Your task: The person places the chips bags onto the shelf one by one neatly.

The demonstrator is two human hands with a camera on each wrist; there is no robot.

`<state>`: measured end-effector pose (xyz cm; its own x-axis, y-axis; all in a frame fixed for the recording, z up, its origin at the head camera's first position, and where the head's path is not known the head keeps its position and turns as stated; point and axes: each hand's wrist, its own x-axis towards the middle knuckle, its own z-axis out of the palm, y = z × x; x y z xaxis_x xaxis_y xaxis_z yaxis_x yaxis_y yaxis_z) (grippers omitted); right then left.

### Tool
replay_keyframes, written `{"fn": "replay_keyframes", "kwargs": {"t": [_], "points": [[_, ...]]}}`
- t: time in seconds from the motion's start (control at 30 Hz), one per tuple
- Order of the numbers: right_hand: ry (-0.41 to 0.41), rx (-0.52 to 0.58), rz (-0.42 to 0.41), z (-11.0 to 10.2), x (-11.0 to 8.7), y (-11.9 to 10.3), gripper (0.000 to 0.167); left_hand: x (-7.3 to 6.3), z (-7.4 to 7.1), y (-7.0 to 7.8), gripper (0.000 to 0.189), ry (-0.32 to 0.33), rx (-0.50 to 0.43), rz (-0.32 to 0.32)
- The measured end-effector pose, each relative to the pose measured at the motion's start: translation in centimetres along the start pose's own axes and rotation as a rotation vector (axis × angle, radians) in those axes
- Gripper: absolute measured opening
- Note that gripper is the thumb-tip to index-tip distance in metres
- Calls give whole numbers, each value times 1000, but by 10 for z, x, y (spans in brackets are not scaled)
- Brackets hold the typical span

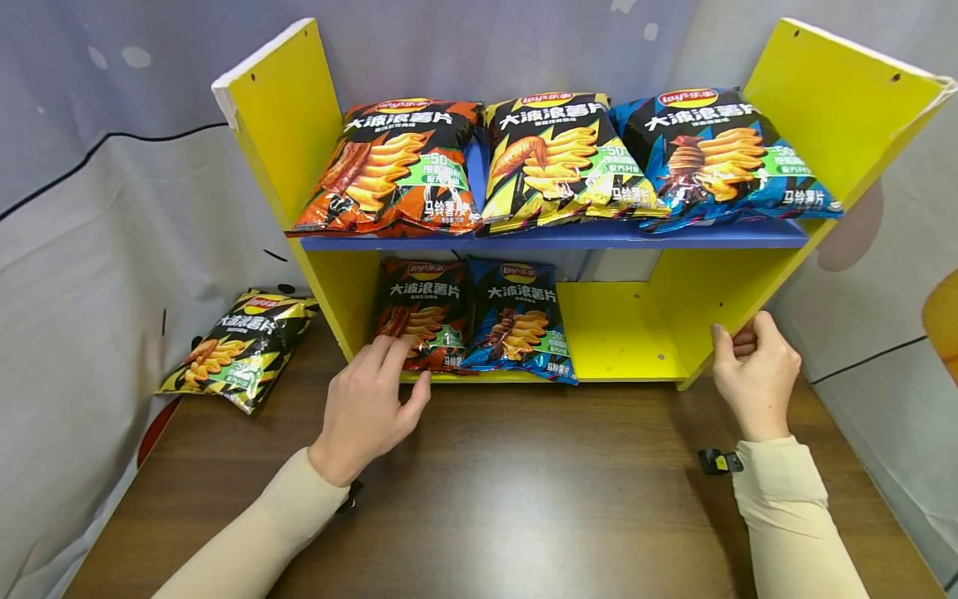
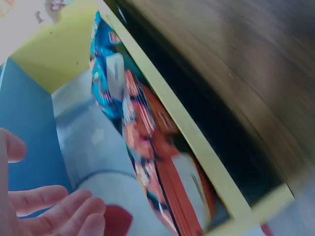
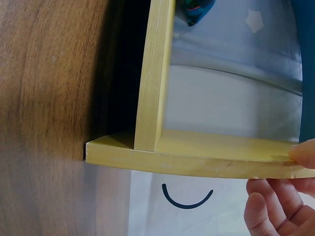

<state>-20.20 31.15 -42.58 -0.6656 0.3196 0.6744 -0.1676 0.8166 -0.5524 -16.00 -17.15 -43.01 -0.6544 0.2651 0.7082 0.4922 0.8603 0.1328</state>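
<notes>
My left hand (image 1: pixel 370 403), fingers loosely bent and holding nothing, is in front of the lower shelf's left end. It overlaps the lower part of a red-orange chip bag (image 1: pixel 424 291) in the head view; in the left wrist view its fingers (image 2: pixel 74 209) stand apart from that bag. A blue chip bag (image 1: pixel 520 312) stands right beside it on the yellow lower shelf (image 1: pixel 614 333). My right hand (image 1: pixel 759 374) pinches the front edge of the rack's yellow right side panel (image 3: pixel 211 164), thumb on the inner face and fingers outside.
On the blue upper shelf (image 1: pixel 554 236) lie an orange chip bag (image 1: pixel 397 166), a yellow one (image 1: pixel 565 162) and a blue one (image 1: pixel 726 158). Another yellow chip bag (image 1: pixel 239 345) lies on the wooden table (image 1: pixel 524 499), left of the rack. A pale curtain (image 1: pixel 486 50) hangs behind.
</notes>
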Motion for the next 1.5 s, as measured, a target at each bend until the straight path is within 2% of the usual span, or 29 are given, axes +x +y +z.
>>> {"fn": "replay_keyframes", "kwargs": {"t": [0.1,0.3,0.43,0.57,0.67,0.83,1.0,1.17,1.37,1.5], "points": [[0,0,1,-1,-1,1,25,-4,-8,-14,44,52,-2,-17],[0,-3,-3,0,-1,1,25,-6,-21,-50,39,206,-13,-83],[-5,-2,-2,0,-1,0,24,-8,-28,-77,28,206,-27,-186],[-5,1,-4,0,-1,0,23,-10,-34,-107,19,121,-42,-352],[-9,0,-1,0,-1,0,24,-11,-38,-132,18,19,-68,-472],[-14,2,1,0,-1,0,23,-14,-44,-170,30,-145,-94,-605],[-12,2,-3,-1,0,0,23,-13,-46,-201,38,-225,-83,-650],[-9,4,-2,-2,0,0,23,-13,-47,-228,59,-361,-94,-681],[-11,8,-4,-1,0,0,23,-19,-48,-248,90,-556,-65,-714],[-7,9,-10,-1,1,0,23,-24,-48,-258,107,-644,-45,-744]]}}
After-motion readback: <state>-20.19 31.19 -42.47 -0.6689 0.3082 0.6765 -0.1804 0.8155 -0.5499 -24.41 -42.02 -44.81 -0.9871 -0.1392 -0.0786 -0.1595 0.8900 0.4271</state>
